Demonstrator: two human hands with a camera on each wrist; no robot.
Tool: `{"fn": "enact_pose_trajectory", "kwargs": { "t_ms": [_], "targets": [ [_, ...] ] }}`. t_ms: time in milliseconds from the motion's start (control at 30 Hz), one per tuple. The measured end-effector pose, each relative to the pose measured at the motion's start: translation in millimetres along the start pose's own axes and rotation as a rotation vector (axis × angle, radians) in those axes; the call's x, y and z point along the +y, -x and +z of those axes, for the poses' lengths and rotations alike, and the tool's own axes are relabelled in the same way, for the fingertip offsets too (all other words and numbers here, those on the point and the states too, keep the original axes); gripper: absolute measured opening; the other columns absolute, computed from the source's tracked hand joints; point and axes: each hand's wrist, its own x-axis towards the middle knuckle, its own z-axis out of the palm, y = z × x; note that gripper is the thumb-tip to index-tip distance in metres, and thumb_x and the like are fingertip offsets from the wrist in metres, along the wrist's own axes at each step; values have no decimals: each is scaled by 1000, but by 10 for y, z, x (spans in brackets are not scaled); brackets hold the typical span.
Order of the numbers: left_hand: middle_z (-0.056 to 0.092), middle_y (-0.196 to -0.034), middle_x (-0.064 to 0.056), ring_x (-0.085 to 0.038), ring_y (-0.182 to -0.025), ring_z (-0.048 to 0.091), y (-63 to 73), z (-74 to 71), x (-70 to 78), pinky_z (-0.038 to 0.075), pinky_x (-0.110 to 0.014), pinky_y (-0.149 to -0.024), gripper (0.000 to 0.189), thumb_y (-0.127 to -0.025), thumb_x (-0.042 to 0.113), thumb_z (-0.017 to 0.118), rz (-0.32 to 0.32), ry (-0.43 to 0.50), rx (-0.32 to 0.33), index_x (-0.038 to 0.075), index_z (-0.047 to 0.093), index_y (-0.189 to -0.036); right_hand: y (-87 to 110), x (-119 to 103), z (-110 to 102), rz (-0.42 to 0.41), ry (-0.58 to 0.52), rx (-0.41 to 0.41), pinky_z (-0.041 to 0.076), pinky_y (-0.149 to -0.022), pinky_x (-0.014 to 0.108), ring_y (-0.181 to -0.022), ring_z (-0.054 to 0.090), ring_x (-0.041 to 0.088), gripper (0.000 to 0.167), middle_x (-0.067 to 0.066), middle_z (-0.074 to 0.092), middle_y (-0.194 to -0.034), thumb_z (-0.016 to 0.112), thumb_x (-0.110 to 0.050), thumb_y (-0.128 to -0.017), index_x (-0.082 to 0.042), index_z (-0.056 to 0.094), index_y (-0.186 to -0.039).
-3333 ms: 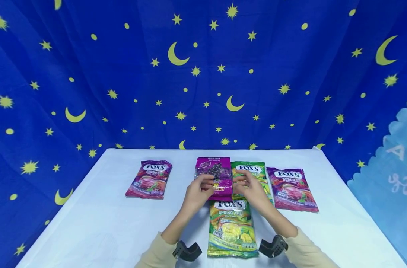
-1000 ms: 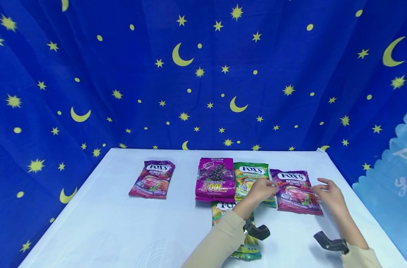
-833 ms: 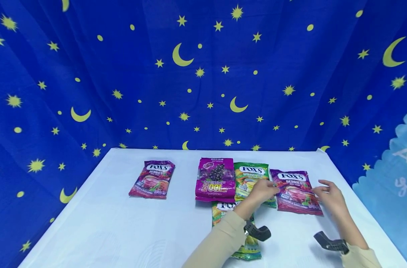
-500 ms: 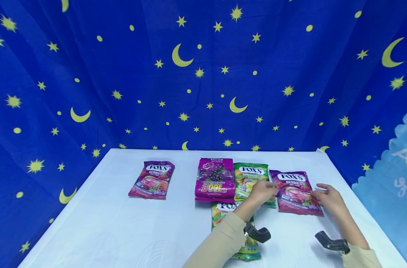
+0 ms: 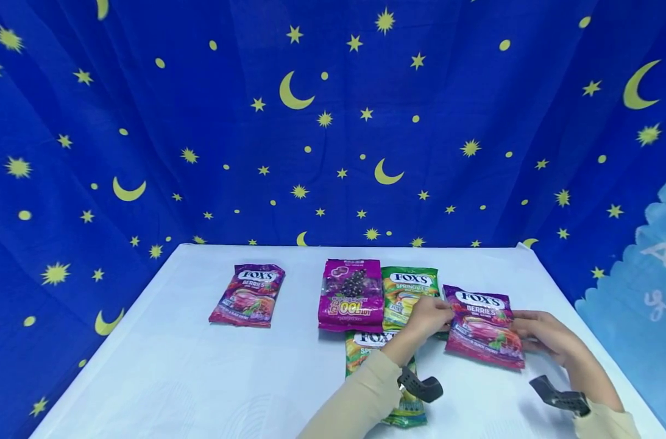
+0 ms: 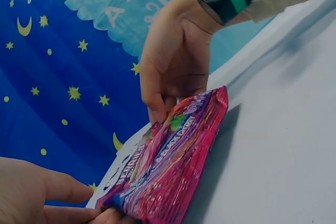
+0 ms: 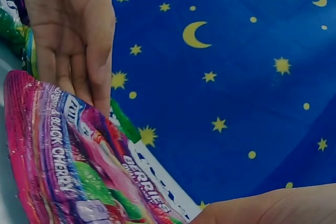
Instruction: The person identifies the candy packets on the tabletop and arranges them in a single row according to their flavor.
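A purple bag of Fox's Berries candy (image 5: 482, 332) is held between both hands at the right of the table. My left hand (image 5: 428, 316) pinches its left edge, and my right hand (image 5: 549, 335) grips the right edge, thumb above and fingers partly under it. In the left wrist view the bag (image 6: 168, 156) leans at a slant, with a shadow beneath its lower edge. The left fingers in the right wrist view reach behind the bag (image 7: 89, 150), which hides their tips. Beside the left hand lies a green Spring Tea candy bag (image 5: 409, 296), partly covered by it.
A magenta Lot 100 candy bag (image 5: 350, 296) adjoins the green one. Below them, a second Spring Tea bag (image 5: 406, 414) lies mostly behind my left forearm. Another Berries bag (image 5: 247, 296) sits apart at the left of the white table (image 5: 228, 384). A blue starry curtain (image 5: 333, 122) stands behind.
Both hands have gone from the magenta bag to the right-hand Berries bag. Within the last half second the right fingers closed on its edge, and the bag rose and shifted towards me.
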Motion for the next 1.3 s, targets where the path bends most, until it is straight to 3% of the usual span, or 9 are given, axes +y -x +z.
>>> {"fn": "enact_pose_trajectory", "kwargs": {
  "t_ms": [200,433,700,867,1033,1300],
  "targets": [
    [68,-97,-12,-23,-82,68,43,-8,5,57,-29,-68,23,-83,-5,67,39,-25,26,-6,69,-106,13,-46,-17,-24,-10,-31,54,-83,41,-97,60,23,72,34,50,-123,54,-23,-97,23,17,-140],
    [64,-82,-3,-14,-72,63,129,-132,-13,56,-25,-63,26,-81,-9,68,88,-26,13,-3,69,-106,59,-86,21,-63,-43,-56,55,-82,38,-97,61,22,73,36,46,-128,56,-20,-95,23,17,-140],
    [70,-90,-3,-9,-79,65,257,-382,-46,53,-21,-64,35,-82,-1,70,208,-179,-14,5,67,-116,99,-221,152,-118,-105,-109,56,-80,39,-95,62,23,74,37,44,-128,58,-9,-93,24,11,-140],
    [70,-98,-5,-13,-86,66,354,-591,-87,55,-24,-69,37,-83,0,70,241,-176,-42,4,64,-119,122,-309,307,-130,-146,-145,56,-80,41,-97,63,25,78,33,49,-126,61,-9,-91,23,10,-141],
    [68,-95,-2,-14,-83,65,420,-814,-129,55,-26,-68,33,-84,2,70,234,-182,-41,4,64,-116,116,-405,466,-153,-182,-175,56,-80,42,-98,63,25,82,24,56,-122,64,-10,-90,19,10,-143],
    [68,-98,-4,-16,-85,66,479,-1038,-109,56,-29,-70,32,-85,3,69,257,-129,-49,3,64,-116,111,-515,652,-179,-208,-170,55,-82,42,-105,61,30,82,36,41,-137,67,-13,-88,10,15,-148]
  ]
}}
